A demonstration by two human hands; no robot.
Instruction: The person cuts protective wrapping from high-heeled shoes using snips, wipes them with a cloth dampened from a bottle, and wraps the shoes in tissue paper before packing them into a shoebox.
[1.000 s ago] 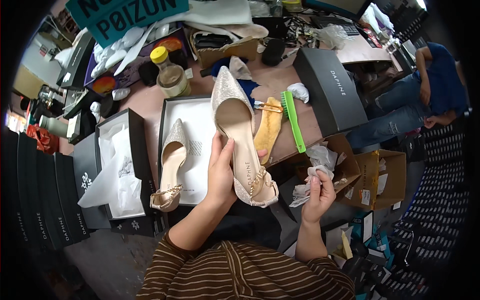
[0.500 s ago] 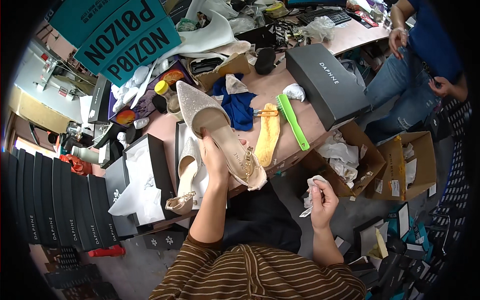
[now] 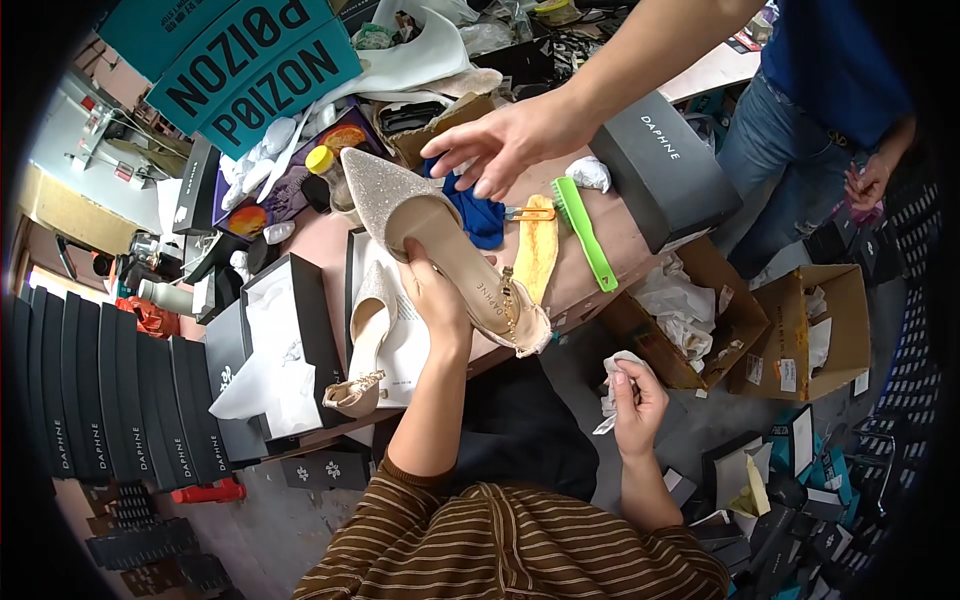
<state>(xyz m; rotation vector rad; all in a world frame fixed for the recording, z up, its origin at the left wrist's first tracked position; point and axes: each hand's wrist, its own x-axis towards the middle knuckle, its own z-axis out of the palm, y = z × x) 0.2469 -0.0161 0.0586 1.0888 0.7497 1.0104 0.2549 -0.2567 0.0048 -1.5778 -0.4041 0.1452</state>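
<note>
My left hand point(image 3: 436, 292) is closed round a glittery, pale pointed shoe point(image 3: 378, 200), held over the table with its toe pointing away to the left. A chain strap point(image 3: 508, 300) hangs at its heel end. The matching shoe point(image 3: 370, 318) lies to the left in an open box lined with white. Off the table's near edge, my right hand point(image 3: 640, 408) grips a crumpled white tissue point(image 3: 612, 390). A co-worker's hand point(image 3: 520, 145) reaches in above the blue cloth point(image 3: 478, 215), fingers spread, apart from the held shoe.
Beyond the shoe lie a yellow cloth strip point(image 3: 537, 250), a green brush point(image 3: 588, 235) and a yellow-capped bottle point(image 3: 332, 175). A dark shoebox point(image 3: 665, 165) stands at right, above cardboard boxes point(image 3: 800, 330) on the floor. Several upright dark boxes point(image 3: 120, 390) line the left side.
The co-worker has come closer and stretched an arm over the table from the right. My left hand with the shoe has shifted slightly; my right hand has barely moved.
</note>
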